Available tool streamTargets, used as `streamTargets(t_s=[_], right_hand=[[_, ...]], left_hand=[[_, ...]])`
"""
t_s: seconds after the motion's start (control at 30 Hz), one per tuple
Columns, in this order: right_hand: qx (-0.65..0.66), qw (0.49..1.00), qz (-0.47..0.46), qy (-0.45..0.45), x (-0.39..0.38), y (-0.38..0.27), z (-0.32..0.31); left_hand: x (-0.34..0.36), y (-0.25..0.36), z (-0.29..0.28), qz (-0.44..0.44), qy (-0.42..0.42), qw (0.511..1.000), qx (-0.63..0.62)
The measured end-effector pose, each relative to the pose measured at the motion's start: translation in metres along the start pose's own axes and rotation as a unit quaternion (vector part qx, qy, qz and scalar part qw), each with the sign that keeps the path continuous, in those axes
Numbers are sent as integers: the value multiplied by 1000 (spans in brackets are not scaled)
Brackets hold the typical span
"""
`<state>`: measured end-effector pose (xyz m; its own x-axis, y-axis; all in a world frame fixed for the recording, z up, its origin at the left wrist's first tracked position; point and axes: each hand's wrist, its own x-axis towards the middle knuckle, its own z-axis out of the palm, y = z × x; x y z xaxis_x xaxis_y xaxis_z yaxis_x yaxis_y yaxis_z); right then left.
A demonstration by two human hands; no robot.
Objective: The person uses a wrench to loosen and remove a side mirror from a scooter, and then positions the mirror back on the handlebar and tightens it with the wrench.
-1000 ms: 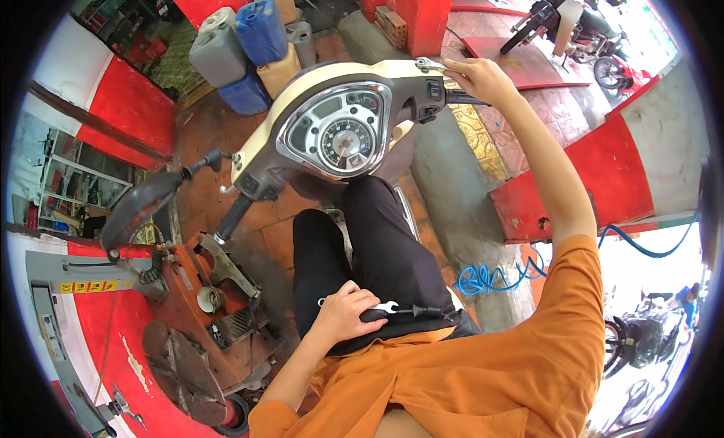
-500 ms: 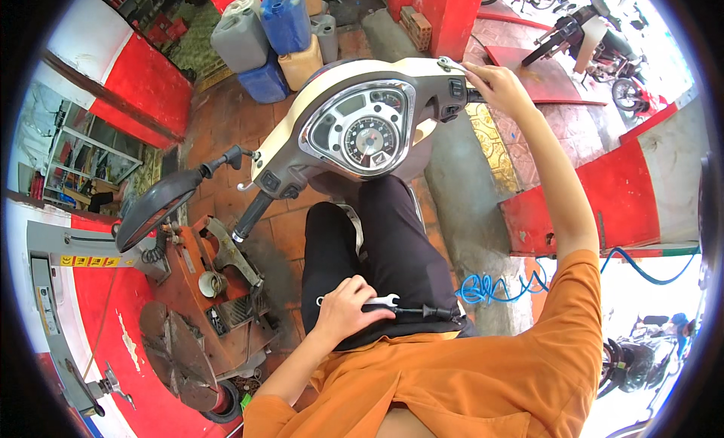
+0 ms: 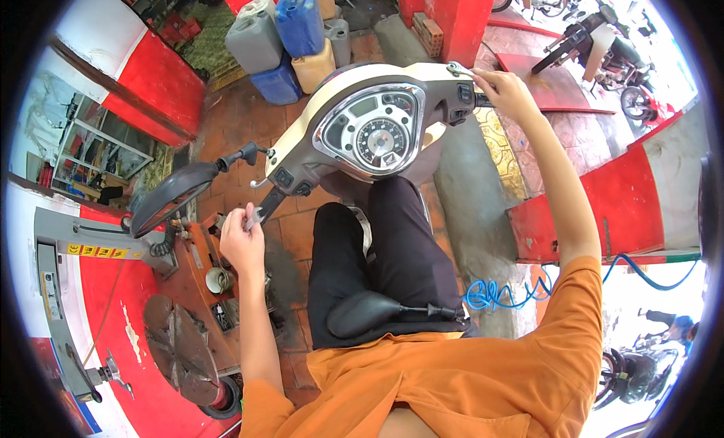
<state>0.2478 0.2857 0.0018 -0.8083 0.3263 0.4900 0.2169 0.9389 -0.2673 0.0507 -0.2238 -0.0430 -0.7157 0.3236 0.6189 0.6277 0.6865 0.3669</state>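
Observation:
At the left handlebar grip (image 3: pixel 271 205) of a cream-and-grey scooter, my left hand (image 3: pixel 243 242) is closed around a silver wrench (image 3: pixel 255 218), mostly hidden by the fingers. My right hand (image 3: pixel 507 93) reaches to the right mirror mount (image 3: pixel 453 67). Its fingers pinch the end of a thin metal piece (image 3: pixel 466 72), probably a wrench, that reaches to the mount. Across my lap lies a detached black mirror (image 3: pixel 366 313) with its stem pointing right. The other mirror (image 3: pixel 175 198) is still fixed on the left. Between the handlebars sits the instrument cluster (image 3: pixel 371 130).
Plastic jerrycans (image 3: pixel 303 24) stand stacked beyond the scooter. A red machine with a round plate (image 3: pixel 179 347) is at the left, beneath a grey arm (image 3: pixel 98 238). To the right are a coiled blue hose (image 3: pixel 494 293), a red-and-white panel (image 3: pixel 603 200) and parked motorbikes (image 3: pixel 603 42).
My left hand has lifted off my lap with the wrench and moved forward-left to the left grip, uncovering the loose mirror. My right hand remains at the right mount. The view has shifted slightly.

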Motion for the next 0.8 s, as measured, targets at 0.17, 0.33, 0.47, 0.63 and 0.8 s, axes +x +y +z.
streamTargets(t_s=[0.17, 0.33, 0.47, 0.63, 0.8], right_hand=[[-12, 1000, 25, -1, 0, -3, 0], [-28, 999, 34, -12, -6, -4, -3], [32, 997, -8, -65, -24, 2, -8], [61, 984, 43, -162, -41, 7, -31], [-6, 994, 45, -98, -58, -6, -20]], left_hand=[[15, 0, 53, -10, -17, 1000, -12], [26, -2, 76, 5, 1, 998, 62], [43, 3, 73, 21, -28, 997, 74], [82, -9, 83, 54, -89, 992, 70], [102, -20, 82, 78, -189, 977, 66]])
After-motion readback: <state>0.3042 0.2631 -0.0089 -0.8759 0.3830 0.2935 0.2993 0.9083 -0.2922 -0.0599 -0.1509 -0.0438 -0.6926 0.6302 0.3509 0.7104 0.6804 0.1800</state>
